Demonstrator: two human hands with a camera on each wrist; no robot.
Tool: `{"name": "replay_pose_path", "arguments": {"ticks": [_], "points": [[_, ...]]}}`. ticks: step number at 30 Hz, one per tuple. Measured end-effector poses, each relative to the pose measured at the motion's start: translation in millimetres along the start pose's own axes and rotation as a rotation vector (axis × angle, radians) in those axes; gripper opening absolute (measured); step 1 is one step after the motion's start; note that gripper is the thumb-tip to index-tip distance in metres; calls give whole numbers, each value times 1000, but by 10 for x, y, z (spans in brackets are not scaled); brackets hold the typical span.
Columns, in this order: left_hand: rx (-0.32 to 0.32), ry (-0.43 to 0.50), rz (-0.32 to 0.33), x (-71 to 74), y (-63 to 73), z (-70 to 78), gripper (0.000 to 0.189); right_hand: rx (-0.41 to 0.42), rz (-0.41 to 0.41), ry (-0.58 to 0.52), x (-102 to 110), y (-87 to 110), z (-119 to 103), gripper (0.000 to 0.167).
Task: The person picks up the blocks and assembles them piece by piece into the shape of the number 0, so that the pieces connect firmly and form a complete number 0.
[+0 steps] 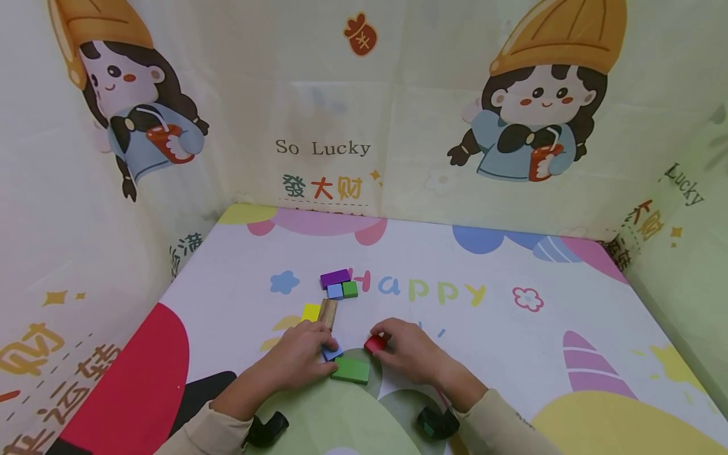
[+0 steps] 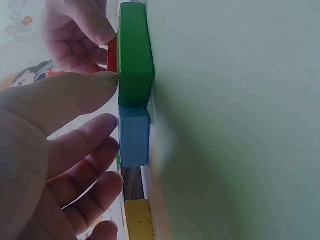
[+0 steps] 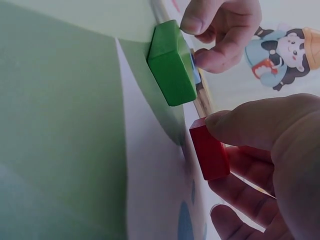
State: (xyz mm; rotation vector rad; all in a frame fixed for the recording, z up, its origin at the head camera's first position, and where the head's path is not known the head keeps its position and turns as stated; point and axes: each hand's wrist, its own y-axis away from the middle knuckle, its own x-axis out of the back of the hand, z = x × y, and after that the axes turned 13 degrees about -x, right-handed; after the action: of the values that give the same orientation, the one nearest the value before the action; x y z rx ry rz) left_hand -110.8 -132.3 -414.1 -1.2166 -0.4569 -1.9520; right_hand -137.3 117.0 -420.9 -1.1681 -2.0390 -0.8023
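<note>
My right hand (image 1: 414,351) pinches a red block (image 3: 209,150) between thumb and fingers, to the right of a green rectangular block (image 1: 351,370). On the other side, my left hand (image 1: 298,355) rests its thumb tip at the green block's edge. Its loosely bent fingers lie close to a blue block (image 2: 134,136) beside the green one, and partly cover it in the head view. Behind that hand lie a wood-brown block (image 1: 327,312) and a yellow block (image 1: 311,311), close together.
Farther back, a purple block (image 1: 335,278) lies against a small light-blue block (image 1: 335,291) and a small green block (image 1: 349,289). A patterned cloth (image 1: 432,265) covers the table, and printed curtains (image 1: 409,114) enclose its back and sides.
</note>
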Motion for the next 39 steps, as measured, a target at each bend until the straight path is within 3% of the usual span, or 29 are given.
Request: {"name": "replay_pose_path", "arguments": {"ticks": [39], "points": [[0, 12, -7, -1, -7, -5, 20, 20, 6, 6, -70, 100, 32, 28]]}}
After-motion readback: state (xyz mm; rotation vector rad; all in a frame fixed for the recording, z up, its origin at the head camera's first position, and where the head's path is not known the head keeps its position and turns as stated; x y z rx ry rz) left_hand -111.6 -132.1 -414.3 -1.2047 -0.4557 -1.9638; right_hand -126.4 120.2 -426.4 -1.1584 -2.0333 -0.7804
